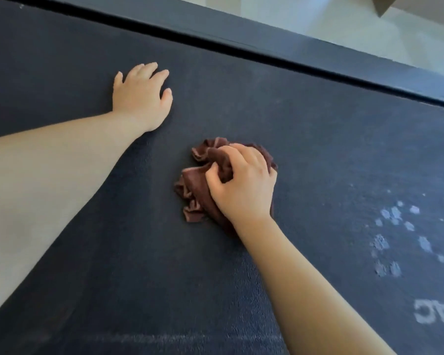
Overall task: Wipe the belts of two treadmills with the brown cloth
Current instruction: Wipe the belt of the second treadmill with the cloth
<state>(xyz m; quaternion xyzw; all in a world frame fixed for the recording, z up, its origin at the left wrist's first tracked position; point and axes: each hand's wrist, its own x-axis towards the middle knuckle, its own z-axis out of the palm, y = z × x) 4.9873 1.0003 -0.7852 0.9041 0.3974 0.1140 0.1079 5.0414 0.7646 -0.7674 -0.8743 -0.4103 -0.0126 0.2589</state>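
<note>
A dark textured treadmill belt (318, 149) fills most of the view. The brown cloth (198, 185) lies bunched on the belt near the middle. My right hand (244, 183) grips the cloth from above, with fingers curled into its folds, and covers its right part. My left hand (141, 96) rests on the belt up and to the left of the cloth, its fingers slightly bent and holding nothing. Only one treadmill is in view.
A black side rail (305, 49) runs along the belt's far edge, with pale floor (369, 29) beyond it. Pale spots (400, 234) and worn white letters (436, 313) mark the belt at the right. A brown object's corner (382, 3) shows at the top right.
</note>
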